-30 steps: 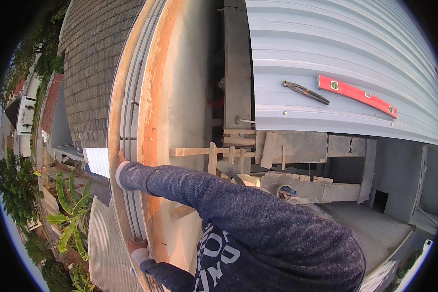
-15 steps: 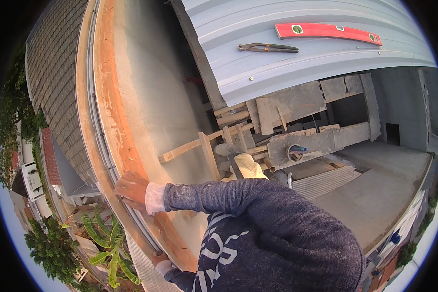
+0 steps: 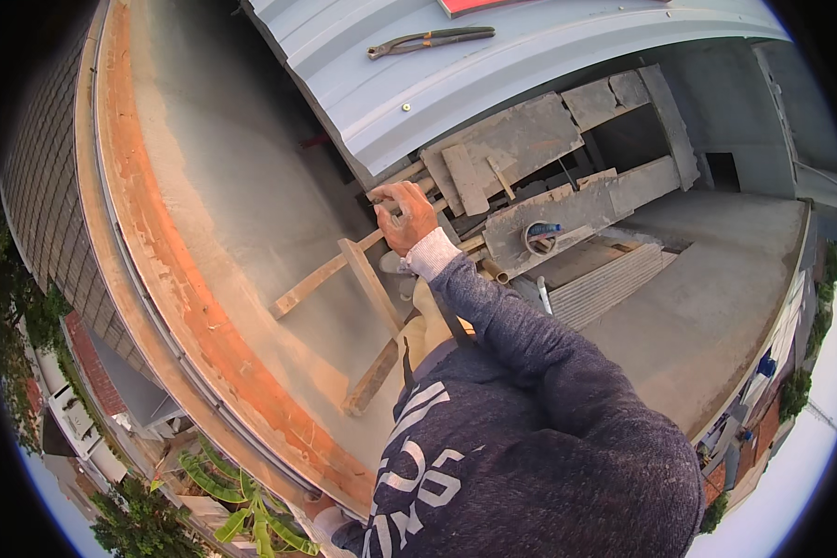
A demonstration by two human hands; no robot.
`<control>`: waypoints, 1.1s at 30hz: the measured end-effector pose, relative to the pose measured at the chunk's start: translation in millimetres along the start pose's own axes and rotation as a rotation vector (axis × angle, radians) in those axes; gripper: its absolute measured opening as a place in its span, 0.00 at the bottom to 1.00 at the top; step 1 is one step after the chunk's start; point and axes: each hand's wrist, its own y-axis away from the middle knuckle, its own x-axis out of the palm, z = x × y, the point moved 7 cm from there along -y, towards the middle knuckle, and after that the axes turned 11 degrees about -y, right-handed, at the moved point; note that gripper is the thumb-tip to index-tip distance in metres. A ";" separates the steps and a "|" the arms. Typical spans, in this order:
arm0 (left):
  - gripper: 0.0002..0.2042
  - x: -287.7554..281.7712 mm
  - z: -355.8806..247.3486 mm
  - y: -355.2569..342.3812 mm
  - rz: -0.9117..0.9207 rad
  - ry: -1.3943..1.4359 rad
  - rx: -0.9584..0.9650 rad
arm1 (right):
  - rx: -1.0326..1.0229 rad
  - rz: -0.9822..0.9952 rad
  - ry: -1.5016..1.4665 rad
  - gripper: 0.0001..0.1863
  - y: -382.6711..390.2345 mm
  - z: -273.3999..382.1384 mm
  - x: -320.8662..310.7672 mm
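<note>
My right hand [image 3: 402, 216] is raised above rough wooden battens [image 3: 321, 274], fingers loosely bent and apart, with nothing visible between them. My left hand [image 3: 318, 502], low and partly hidden by my sleeve, grips the parapet ledge [image 3: 205, 344], which has an orange-stained inner strip and long grey rods along it. My legs in pale trousers [image 3: 425, 330] show below my right arm, among the timber.
A pale ribbed metal roof [image 3: 530, 51] carries pincers [image 3: 428, 40] and a red level [image 3: 470, 6]. Concrete-stained boards [image 3: 502, 153] and a bucket of tools [image 3: 539, 237] lie right of my hand. Beyond the parapet are a tiled roof [image 3: 51, 195] and plants.
My right hand has come off the parapet and moved right and up over the timber. My left hand stays on the ledge. The view has swung, moving the metal roof up and left.
</note>
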 end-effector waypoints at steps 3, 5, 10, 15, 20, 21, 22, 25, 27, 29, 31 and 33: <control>0.20 6.5 7.4 7.9 -0.029 0.055 0.004 | 0.042 -0.066 0.072 0.15 9.8 -18.9 -19.6; 0.22 7.5 1.8 -6.6 -0.006 0.038 0.024 | 0.013 -0.164 0.157 0.15 2.6 -30.7 -43.7; 0.22 -7.1 -2.7 11.0 -0.116 0.104 0.050 | -0.135 -0.225 0.357 0.18 -52.3 -28.0 -98.7; 0.19 6.8 13.7 9.2 -0.298 0.012 0.093 | -0.249 -0.181 0.553 0.18 -90.5 -25.1 -99.2; 0.19 0.3 6.7 11.6 -0.313 -0.057 0.014 | -0.394 -0.038 0.351 0.16 -73.1 3.0 -61.8; 0.19 -4.0 2.6 16.4 -0.312 -0.059 -0.011 | -0.384 0.026 0.295 0.16 -60.6 4.6 -44.7; 0.19 -6.7 0.5 20.6 -0.308 -0.064 -0.029 | -0.370 0.089 0.244 0.16 -47.6 4.7 -29.9; 0.20 -1.2 6.3 22.3 -0.126 0.148 -0.020 | -0.272 0.337 0.233 0.16 -5.4 -13.2 23.0; 0.21 1.4 11.4 27.4 -0.158 0.312 0.007 | -0.130 0.476 0.264 0.17 27.6 -44.1 56.8; 0.23 5.0 14.3 30.1 -0.182 0.408 0.014 | -0.084 0.621 0.220 0.17 57.8 -70.8 84.9; 0.24 12.1 18.6 34.7 -0.196 0.430 -0.011 | -0.017 0.673 0.243 0.16 86.6 -85.2 101.0; 0.25 8.9 11.2 39.1 -0.212 0.356 0.027 | 0.066 0.762 0.279 0.16 116.8 -105.0 108.6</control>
